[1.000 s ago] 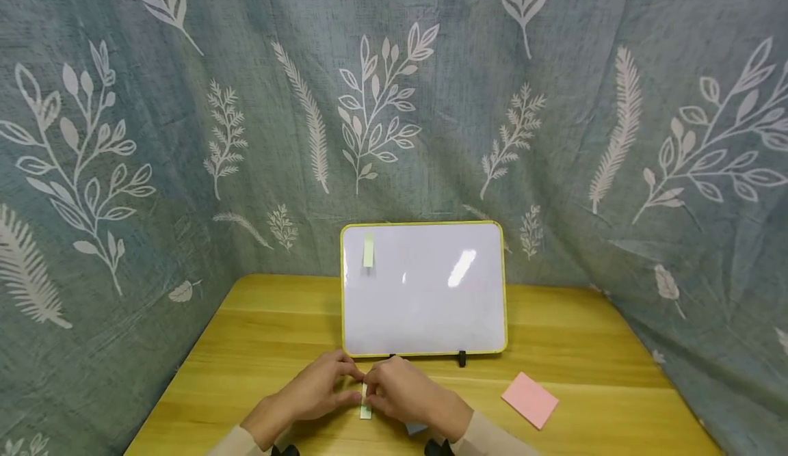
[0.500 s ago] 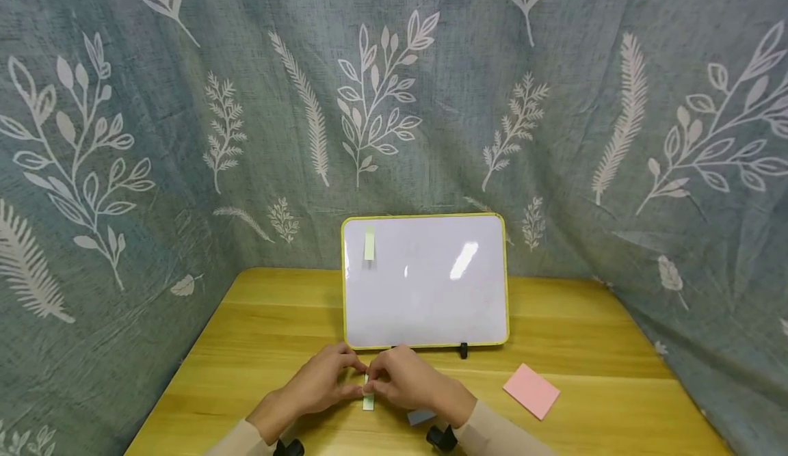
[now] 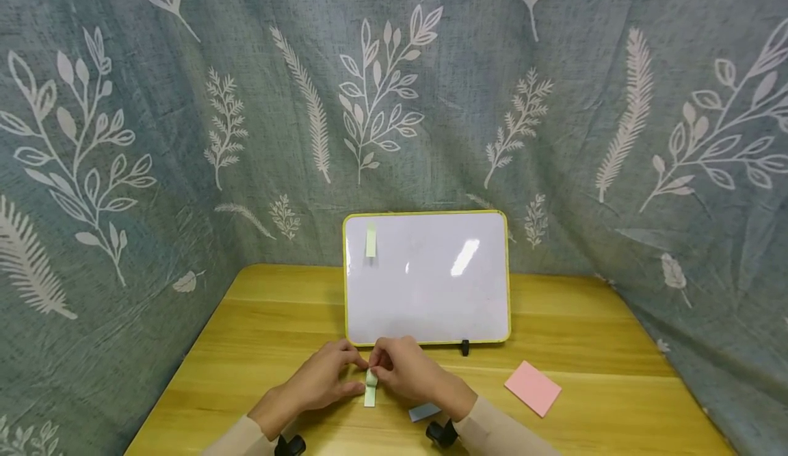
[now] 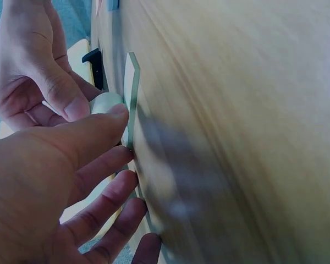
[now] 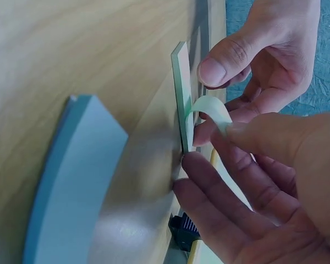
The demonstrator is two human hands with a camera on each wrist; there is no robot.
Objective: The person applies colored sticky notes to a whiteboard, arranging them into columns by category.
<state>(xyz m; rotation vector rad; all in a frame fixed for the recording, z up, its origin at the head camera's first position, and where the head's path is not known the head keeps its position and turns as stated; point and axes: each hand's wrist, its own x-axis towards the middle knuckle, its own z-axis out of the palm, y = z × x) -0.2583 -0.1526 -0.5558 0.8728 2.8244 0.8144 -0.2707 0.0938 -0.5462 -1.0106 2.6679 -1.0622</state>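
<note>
A narrow light-green sticky note pad [image 3: 370, 399] lies on the wooden table in front of the whiteboard. My left hand [image 3: 323, 377] steadies it from the left, thumb by its side and index finger by its far end. Thumb and index finger of my right hand [image 3: 406, 374] pinch the far end of the top sheet [image 5: 212, 107], which curls up in an arc, its other end still on the pad. In the left wrist view the lifted sheet is partly hidden behind my left thumb [image 4: 99, 129].
A whiteboard [image 3: 425, 292] with a yellow rim stands behind on black feet [image 3: 464, 347]; one green sticky note [image 3: 371, 243] hangs at its upper left. A blue sticky note pad [image 3: 424, 411] lies by my right wrist, a pink pad [image 3: 533, 387] farther right. Patterned cloth [image 3: 394, 100] surrounds the table.
The right hand has drawn the top sheet up from the green pad, so it now bends in a visible curl. The left hand stays by the pad. The head view has tilted slightly down.
</note>
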